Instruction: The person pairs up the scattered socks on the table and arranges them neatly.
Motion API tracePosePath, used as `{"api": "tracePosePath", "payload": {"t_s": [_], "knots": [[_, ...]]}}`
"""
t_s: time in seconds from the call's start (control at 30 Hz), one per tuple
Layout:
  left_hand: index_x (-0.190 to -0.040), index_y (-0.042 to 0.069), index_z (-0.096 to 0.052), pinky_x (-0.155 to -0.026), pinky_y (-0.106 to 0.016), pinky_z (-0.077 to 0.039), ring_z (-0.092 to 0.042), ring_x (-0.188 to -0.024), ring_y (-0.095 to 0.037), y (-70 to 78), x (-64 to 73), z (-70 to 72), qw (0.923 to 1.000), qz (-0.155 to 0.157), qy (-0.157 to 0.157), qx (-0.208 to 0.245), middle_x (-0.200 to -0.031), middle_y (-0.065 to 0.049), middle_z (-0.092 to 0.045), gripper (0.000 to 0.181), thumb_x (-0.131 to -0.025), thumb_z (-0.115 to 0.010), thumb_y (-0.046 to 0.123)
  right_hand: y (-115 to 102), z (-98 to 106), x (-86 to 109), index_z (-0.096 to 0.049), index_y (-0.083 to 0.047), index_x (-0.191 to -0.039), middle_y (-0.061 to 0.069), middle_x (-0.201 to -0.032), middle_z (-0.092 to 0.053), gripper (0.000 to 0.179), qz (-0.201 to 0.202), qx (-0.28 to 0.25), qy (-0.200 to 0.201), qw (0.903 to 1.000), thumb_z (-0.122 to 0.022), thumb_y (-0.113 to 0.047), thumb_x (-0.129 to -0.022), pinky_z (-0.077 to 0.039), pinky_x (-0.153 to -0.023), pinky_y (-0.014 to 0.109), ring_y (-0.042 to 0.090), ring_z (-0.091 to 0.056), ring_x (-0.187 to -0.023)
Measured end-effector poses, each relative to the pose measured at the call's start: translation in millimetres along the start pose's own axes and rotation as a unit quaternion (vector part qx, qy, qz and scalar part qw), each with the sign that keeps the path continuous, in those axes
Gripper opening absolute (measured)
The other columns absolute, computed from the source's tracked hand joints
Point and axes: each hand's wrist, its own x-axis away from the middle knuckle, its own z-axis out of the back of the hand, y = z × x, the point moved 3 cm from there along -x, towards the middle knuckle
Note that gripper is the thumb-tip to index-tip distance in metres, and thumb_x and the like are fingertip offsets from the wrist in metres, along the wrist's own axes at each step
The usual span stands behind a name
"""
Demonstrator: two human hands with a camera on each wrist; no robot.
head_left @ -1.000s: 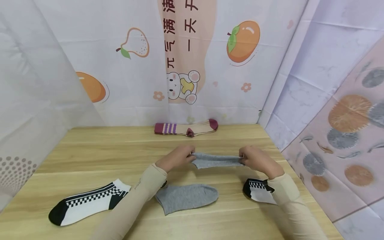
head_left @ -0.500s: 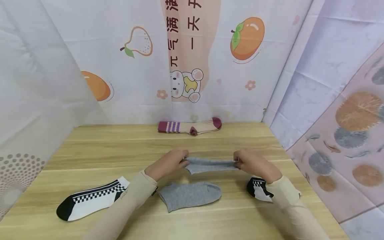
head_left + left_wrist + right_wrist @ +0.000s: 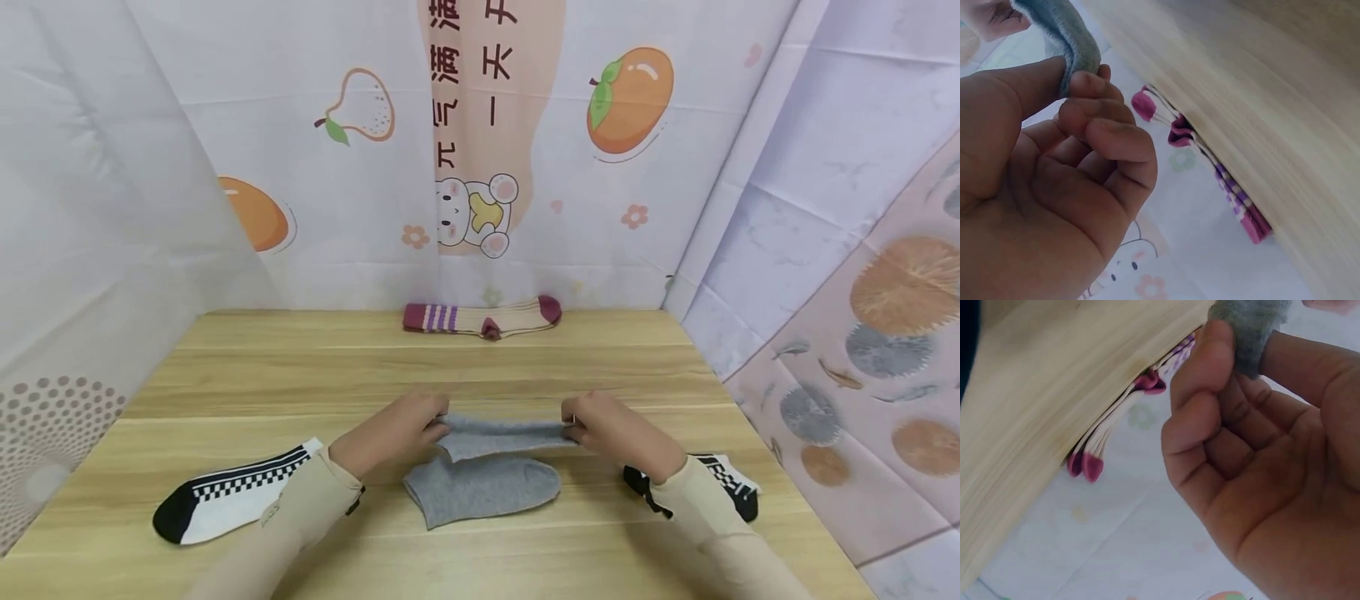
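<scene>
Saw a white printed curtain (image 3: 360,217) behind a pale wood-grain tabletop (image 3: 300,367), patterned with orange fruits (image 3: 630,100), a pear outline (image 3: 367,104), small flowers (image 3: 635,217), a white cartoon animal (image 3: 453,229) and dark red Chinese characters (image 3: 445,64). Found creased whitish fabric (image 3: 97,250) on the left, marked low down with grey dots (image 3: 42,382); on the right, marbled cloth (image 3: 832,117) with a pink section (image 3: 862,425) bearing orange and grey discs (image 3: 907,287). Noted soft, even light.

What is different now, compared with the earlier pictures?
The held sock moved left and towards the near side, closer to the lying sock. The left hand and right hand moved with it, both keeping their grip. The lying sock and striped sock stayed in place.
</scene>
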Motion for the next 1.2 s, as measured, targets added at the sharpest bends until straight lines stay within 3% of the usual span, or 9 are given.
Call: {"api": "tracePosePath", "payload": {"t_s": [0.33, 0.7, 0.87, 1.2], "knots": [[-0.082, 0.015, -0.059, -0.054, -0.022, -0.042, -0.042, -0.059, -0.003, 3.7, 17.0, 7.5, 0.9988, -0.012, -0.048, -0.004, -0.066, 0.009, -0.049, 0.016, -0.097, -0.066, 0.015, -16.7, -5.6, -0.2, -0.061, -0.015, -0.073, -0.013, -0.061, -0.048, 0.021, 0.017, -0.036, -0.017, 0.9990, -0.076, -0.007, -0.086, -0.039, -0.051, 0.019, -0.002, -0.038, -0.055], [-0.077, 0.013, -0.057, -0.053, -0.022, -0.039, -0.039, -0.057, -0.003, 13.3, 24.4, 12.0, 0.9953, -0.020, -0.094, 0.008, -0.064, 0.008, -0.045, 0.020, -0.094, -0.067, 0.008, -31.5, -12.2, -2.1, -0.055, -0.016, -0.071, -0.013, -0.062, -0.047, 0.027, 0.034, -0.055, -0.055, 0.9964, -0.074, -0.006, -0.088, -0.039, -0.052, 0.018, -0.003, -0.038, -0.056], [-0.073, 0.013, -0.053, -0.052, -0.022, -0.032, -0.035, -0.056, -0.005, 13.5, 29.3, 12.3, 0.9916, 0.004, -0.129, 0.009, -0.063, 0.008, -0.038, 0.025, -0.093, -0.067, 0.007, -33.4, -15.8, -3.4, -0.054, -0.017, -0.068, -0.015, -0.060, -0.042, 0.031, 0.043, -0.060, -0.068, 0.9949, -0.074, -0.007, -0.088, -0.035, -0.050, 0.017, -0.004, -0.034, -0.055], [-0.072, 0.013, -0.052, -0.052, -0.023, -0.032, -0.037, -0.055, -0.007, 11.9, 32.4, 0.2, 0.9812, 0.068, -0.181, 0.000, -0.063, 0.005, -0.042, 0.027, -0.096, -0.066, 0.013, -36.4, -30.0, -5.4, -0.057, -0.016, -0.070, -0.014, -0.060, -0.045, 0.026, 0.023, -0.067, -0.123, 0.9899, -0.074, -0.013, -0.090, -0.037, -0.049, 0.019, -0.002, -0.038, -0.053]]}}
